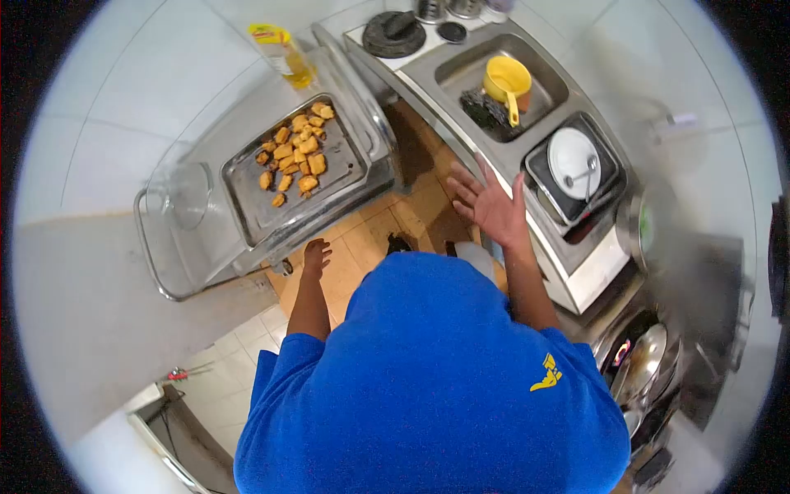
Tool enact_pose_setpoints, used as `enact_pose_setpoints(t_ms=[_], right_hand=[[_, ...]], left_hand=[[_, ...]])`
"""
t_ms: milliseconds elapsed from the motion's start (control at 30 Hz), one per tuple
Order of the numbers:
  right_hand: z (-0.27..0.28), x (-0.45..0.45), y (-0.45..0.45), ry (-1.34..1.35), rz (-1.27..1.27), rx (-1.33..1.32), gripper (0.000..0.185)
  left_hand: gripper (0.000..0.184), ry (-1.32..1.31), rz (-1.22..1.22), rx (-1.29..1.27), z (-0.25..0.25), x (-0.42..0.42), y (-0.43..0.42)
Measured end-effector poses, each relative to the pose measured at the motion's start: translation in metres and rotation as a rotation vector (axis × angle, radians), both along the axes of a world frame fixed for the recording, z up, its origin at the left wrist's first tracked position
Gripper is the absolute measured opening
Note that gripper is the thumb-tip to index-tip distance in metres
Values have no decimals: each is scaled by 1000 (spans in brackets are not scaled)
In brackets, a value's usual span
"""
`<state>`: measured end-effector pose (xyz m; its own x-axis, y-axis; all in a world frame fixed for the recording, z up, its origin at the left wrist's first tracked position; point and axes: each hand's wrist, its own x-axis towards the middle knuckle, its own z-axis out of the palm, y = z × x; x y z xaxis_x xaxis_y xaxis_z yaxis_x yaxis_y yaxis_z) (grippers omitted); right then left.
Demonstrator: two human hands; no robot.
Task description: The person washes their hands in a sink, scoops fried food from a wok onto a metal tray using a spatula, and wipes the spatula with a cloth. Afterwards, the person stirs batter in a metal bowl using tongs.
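My right hand (494, 206) is raised with its fingers spread and holds nothing. It is beside the front edge of the sink counter (583, 276), and whether it touches that edge I cannot tell. Lower down on the other side, my left hand (316, 257) hangs empty, fingers loosely bent and apart. Nearest to it is a steel cart (216, 265) bearing a metal tray (341, 156). Browned, chunky pieces of food (300, 152) lie scattered over the tray. Behind it stands a bottle of yellow liquid (284, 56) with a yellow and red label.
In one sink basin (457, 74) sits a yellow dipper (506, 78) beside dark scraps. The other basin holds a white lid or plate (573, 162) and trays. A stone mortar (393, 34) is on the counter's far end. Pans (646, 354) crowd the right side.
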<state>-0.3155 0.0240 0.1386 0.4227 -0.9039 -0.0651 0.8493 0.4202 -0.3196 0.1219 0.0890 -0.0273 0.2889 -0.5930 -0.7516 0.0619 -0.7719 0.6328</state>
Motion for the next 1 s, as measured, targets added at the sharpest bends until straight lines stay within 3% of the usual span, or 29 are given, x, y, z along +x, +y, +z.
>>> enact_pose_setpoints(t_ms=[67,167,267,367,500,667,700,733,767,833,900,967,1000], right_hand=[[6,0,2,-95,-50,33,84],[9,-1,5,-169,-88,14,67],[-44,-5,9,365,-195,139,44],[-48,-12,14,339,-224,293,36],[-46,-47,27,407,-253,266,44],[-53,-169,11,747,-395,304,51],[-31,-192,3,878,-481,337,52],[-30,-224,-11,890,-614,336,39],[-39,-263,-22,1007,-774,211,34],[-25,-333,-49,1310,-867,275,30],[-54,-437,-78,2277,-1021,18,29],[-118,-556,-97,2773,-985,-220,31],[-130,-568,-105,2776,-858,-191,32]], left_hand=[[31,17,-26,48,-8,0,-5],[32,31,-91,151,-35,-1,11],[32,-6,-258,247,-67,8,37],[31,38,-330,326,-71,13,55],[31,90,-328,340,-63,11,48],[29,51,-287,217,-62,-13,7],[29,40,-280,193,-63,-23,-4],[27,-77,-269,223,-40,-53,-18],[27,-77,-284,227,-40,-63,-28],[27,-66,-301,241,-47,-84,-42],[28,-122,-333,191,-37,-112,-46],[31,-114,-385,77,-13,-140,-37],[31,-71,-409,19,3,-151,-32]])
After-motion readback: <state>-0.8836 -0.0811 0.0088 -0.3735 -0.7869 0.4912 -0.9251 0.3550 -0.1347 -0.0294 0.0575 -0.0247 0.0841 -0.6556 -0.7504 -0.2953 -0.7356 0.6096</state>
